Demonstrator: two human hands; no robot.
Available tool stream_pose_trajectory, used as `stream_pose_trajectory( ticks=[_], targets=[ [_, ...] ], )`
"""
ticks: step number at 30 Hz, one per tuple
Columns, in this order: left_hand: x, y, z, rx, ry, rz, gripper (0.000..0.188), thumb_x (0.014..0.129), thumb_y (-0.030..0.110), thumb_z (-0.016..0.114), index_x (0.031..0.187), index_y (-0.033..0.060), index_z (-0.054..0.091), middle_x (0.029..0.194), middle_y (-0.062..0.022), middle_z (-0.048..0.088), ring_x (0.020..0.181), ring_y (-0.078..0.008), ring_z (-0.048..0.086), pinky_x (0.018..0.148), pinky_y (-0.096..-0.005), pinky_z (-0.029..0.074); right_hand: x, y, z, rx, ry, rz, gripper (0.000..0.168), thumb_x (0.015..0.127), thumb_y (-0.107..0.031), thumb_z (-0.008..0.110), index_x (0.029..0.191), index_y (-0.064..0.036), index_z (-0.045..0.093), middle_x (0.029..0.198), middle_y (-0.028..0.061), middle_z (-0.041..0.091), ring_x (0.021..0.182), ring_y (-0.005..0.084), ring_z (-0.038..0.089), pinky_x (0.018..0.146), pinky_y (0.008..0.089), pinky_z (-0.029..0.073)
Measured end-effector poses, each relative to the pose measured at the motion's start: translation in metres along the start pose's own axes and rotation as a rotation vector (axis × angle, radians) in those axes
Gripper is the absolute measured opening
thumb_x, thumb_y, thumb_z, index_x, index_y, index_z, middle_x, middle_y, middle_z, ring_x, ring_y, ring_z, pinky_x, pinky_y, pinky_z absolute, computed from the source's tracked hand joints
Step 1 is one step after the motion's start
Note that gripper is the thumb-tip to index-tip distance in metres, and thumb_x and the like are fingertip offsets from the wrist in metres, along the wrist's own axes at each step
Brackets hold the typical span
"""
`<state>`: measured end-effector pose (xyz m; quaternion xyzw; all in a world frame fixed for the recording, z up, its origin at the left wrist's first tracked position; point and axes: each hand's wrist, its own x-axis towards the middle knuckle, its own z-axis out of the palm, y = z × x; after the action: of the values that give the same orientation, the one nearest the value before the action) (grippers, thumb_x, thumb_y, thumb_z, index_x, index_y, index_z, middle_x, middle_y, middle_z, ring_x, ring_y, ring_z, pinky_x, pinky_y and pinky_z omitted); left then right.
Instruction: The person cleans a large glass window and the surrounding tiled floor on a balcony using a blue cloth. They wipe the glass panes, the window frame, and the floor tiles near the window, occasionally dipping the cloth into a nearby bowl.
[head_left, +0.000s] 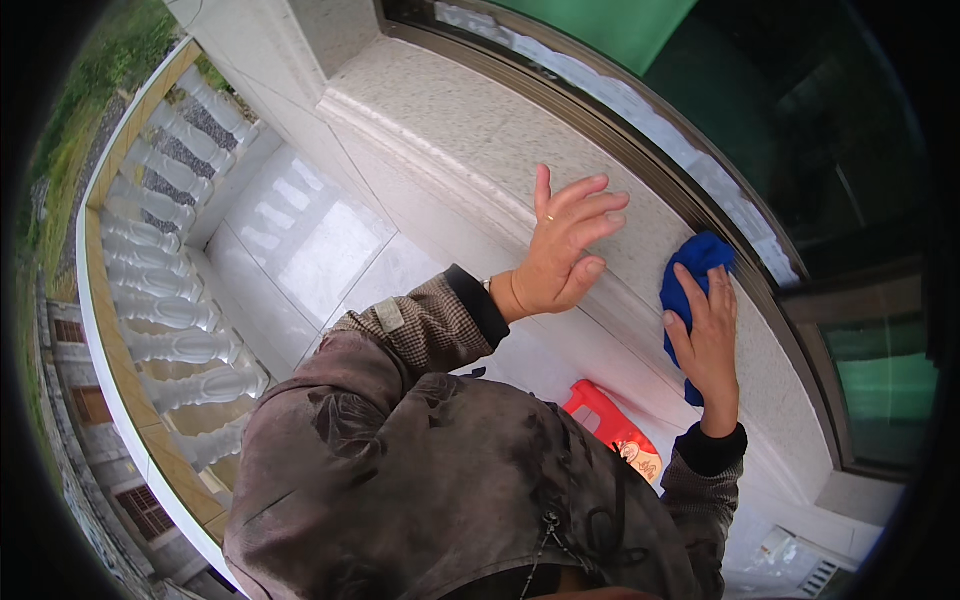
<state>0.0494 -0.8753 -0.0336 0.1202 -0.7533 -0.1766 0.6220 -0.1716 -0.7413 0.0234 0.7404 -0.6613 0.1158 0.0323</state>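
Under the fingers and palm of my right hand (705, 337) is a bunched blue cloth (681, 289). It lies on the speckled stone window sill (480, 112), up against the brown metal window frame (739, 277). Part of the cloth hangs down beside my wrist, toward the sill's front edge. My left hand (574, 240) is raised over the sill's edge with its fingers apart and nothing in it. A ring sits on one of its fingers. From this view I cannot tell whether the left hand touches the stone.
Below the sill, a red plastic container (611, 424) stands on the tiled floor (330, 255), partly hidden by my jacket (450, 480). A balustrade (172, 300) with white balusters edges the balcony at left. Dark glass panes (810, 135) rise behind the frame.
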Motion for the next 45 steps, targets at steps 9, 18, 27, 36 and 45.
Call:
stream_pose_trajectory(
  ticks=[9,18,27,36,45],
  targets=[
    [-0.076,-0.048,-0.177,0.293,0.233,-0.494,0.034,0.092,0.015,0.045,0.126,0.0085,0.050,0.130,-0.0082,0.053,0.127,-0.0293,0.041,0.110,-0.0558,0.005,0.252,-0.200,0.087,0.000,-0.012,-0.607,0.053,0.075,-0.012,0.071,0.125,-0.022,0.057,0.135,0.0174,0.039,0.132,0.0352,0.032,0.107,0.0516,0.028],
    [-0.118,-0.087,-0.288,0.464,0.444,-0.727,0.036,0.093,0.019,0.043,0.127,0.0080,0.047,0.127,-0.0077,0.053,0.124,-0.0264,0.043,0.111,-0.0536,0.011,0.349,-0.299,0.135,-0.247,0.119,-0.745,0.029,0.084,-0.011,0.054,0.111,-0.015,0.062,0.131,0.0129,0.046,0.128,0.0292,0.038,0.100,0.0479,0.034],
    [-0.156,-0.107,-0.334,0.364,0.559,-0.930,0.040,0.092,0.015,0.045,0.131,0.0058,0.043,0.122,-0.0101,0.057,0.118,-0.0258,0.049,0.110,-0.0457,0.022,0.317,-0.302,0.170,-0.641,-0.281,-1.030,0.023,0.081,-0.014,0.054,0.101,-0.010,0.065,0.120,0.0113,0.053,0.121,0.0262,0.042,0.103,0.0412,0.029],
    [-0.070,-0.130,-0.292,-0.511,0.662,-0.755,0.067,0.097,0.032,0.049,0.149,0.0093,0.012,0.149,-0.0126,0.024,0.135,-0.0260,0.029,0.110,-0.0370,0.026,0.333,-0.370,0.153,0.898,-0.378,-0.509,0.059,0.087,-0.028,0.059,0.137,-0.002,0.040,0.131,0.0232,0.045,0.122,0.0383,0.041,0.102,0.0428,0.032],
    [0.094,-0.215,-0.293,0.512,0.518,-0.153,0.058,0.074,0.014,0.072,0.126,0.0200,0.049,0.141,-0.0190,0.031,0.134,-0.0419,0.025,0.109,-0.0533,0.019,0.269,-0.295,0.069,0.395,0.403,-0.371,0.057,0.080,-0.011,0.064,0.132,0.000,0.044,0.137,0.0198,0.037,0.125,0.0371,0.036,0.103,0.0481,0.029]
  ],
)
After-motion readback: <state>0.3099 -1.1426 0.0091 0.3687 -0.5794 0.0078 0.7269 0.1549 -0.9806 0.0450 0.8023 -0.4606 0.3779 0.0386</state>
